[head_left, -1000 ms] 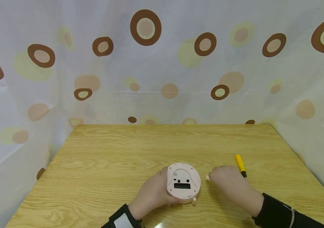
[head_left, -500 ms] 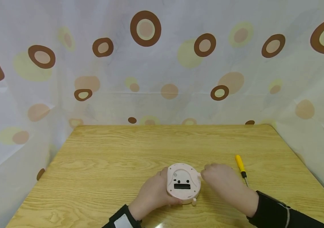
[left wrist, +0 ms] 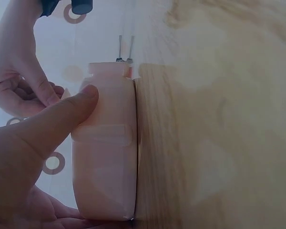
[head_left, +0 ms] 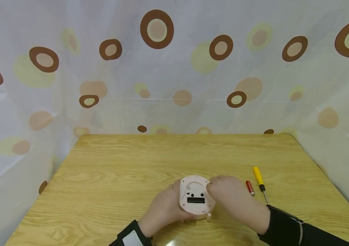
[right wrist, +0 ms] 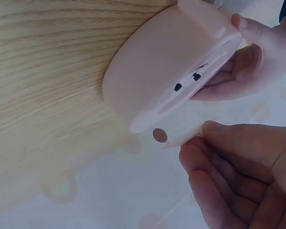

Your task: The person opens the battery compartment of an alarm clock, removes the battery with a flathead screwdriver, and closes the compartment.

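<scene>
A round pink alarm clock [head_left: 190,209] lies on the table with its back up, showing two black knobs, a dotted speaker patch and an uncovered dark battery slot [head_left: 196,200]. My left hand [head_left: 167,206] grips its left side, the thumb along the near rim in the left wrist view. Over the clock's right edge, my right hand [head_left: 228,191] pinches a thin pink battery cover [right wrist: 183,137] between thumb and index finger. In the right wrist view the cover stands apart from the clock body [right wrist: 148,71]. The head view hides the cover behind the fingers.
To the right of my right hand a red battery [head_left: 250,188] lies on the wooden table [head_left: 131,164]. Beside it is a screwdriver [head_left: 259,177] with a yellow and black handle. A patterned curtain [head_left: 180,68] hangs behind the table.
My right hand has moved left with the cover, from beside the clock to over its right edge. The red battery has come into view behind it. My left hand and the clock have stayed still.
</scene>
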Action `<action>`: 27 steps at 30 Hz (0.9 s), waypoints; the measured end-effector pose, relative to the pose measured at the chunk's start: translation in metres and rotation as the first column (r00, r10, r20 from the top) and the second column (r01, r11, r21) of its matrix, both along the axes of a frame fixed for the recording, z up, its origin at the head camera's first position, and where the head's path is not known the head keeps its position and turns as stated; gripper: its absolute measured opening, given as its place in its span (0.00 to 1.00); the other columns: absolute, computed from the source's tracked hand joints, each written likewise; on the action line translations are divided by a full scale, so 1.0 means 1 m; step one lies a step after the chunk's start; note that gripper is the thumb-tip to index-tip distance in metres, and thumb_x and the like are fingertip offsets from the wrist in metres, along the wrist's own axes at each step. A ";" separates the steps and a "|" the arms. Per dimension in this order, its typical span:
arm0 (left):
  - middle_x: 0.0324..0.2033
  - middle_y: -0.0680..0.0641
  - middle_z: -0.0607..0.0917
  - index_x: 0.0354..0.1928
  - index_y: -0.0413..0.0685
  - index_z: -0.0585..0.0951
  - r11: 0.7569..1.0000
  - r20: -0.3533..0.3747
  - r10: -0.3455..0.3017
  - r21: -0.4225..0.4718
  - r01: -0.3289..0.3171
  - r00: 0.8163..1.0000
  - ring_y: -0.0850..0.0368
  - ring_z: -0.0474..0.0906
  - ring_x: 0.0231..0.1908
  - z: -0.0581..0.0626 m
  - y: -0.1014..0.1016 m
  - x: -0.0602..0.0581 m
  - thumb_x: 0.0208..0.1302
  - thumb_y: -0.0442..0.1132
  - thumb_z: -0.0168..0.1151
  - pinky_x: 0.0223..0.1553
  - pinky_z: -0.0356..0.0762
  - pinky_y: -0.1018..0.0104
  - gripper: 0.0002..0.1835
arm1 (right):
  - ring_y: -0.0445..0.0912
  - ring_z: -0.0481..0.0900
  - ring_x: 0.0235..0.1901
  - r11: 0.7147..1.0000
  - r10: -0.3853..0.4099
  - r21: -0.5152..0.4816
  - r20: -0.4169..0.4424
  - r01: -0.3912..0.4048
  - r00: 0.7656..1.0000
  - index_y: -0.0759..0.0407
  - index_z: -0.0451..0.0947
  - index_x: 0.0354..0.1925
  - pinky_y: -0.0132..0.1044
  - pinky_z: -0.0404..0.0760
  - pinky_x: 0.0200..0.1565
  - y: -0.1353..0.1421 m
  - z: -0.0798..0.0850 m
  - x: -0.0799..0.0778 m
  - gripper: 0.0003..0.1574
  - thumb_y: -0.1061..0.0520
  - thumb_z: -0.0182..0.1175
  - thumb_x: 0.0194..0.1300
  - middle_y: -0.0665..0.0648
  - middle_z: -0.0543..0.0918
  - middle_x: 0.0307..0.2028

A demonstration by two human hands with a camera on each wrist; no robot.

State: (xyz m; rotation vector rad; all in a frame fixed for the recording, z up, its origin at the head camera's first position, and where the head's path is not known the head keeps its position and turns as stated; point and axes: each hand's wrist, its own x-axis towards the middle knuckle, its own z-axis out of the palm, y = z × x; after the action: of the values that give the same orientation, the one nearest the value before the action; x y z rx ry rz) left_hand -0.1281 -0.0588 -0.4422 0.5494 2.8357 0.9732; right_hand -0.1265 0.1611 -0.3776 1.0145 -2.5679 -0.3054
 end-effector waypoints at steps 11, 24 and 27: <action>0.56 0.40 0.86 0.71 0.35 0.70 0.999 0.003 0.009 -0.034 -0.009 1.000 0.49 0.86 0.51 0.001 0.001 0.000 0.40 0.59 0.89 0.50 0.85 0.58 0.61 | 0.38 0.68 0.19 0.998 0.061 0.010 0.028 -0.062 0.998 0.49 0.80 0.21 0.30 0.69 0.21 -0.014 -0.001 0.001 0.18 0.53 0.84 0.41 0.45 0.74 0.19; 0.55 0.44 0.87 0.70 0.40 0.71 1.000 0.013 0.006 -0.007 -0.006 1.000 0.53 0.85 0.50 0.001 -0.001 -0.001 0.40 0.60 0.89 0.48 0.83 0.60 0.58 | 0.39 0.69 0.20 0.998 0.047 0.038 0.099 -0.051 0.994 0.51 0.79 0.21 0.32 0.75 0.22 -0.028 -0.001 0.005 0.35 0.48 0.92 0.14 0.46 0.75 0.20; 0.55 0.44 0.87 0.70 0.41 0.71 1.000 0.018 0.005 0.001 -0.005 1.000 0.53 0.85 0.50 0.001 -0.001 -0.001 0.39 0.59 0.89 0.49 0.83 0.60 0.58 | 0.38 0.67 0.20 0.998 0.044 0.030 0.113 -0.047 0.993 0.51 0.79 0.21 0.32 0.74 0.22 -0.030 -0.002 0.005 0.33 0.52 0.91 0.16 0.46 0.75 0.20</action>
State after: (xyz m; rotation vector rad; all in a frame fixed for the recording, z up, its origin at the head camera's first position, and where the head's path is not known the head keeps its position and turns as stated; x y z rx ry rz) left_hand -0.1286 -0.0601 -0.4408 0.5314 2.8222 0.9751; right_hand -0.1220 0.1312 -0.3800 1.1305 -2.6430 -0.2864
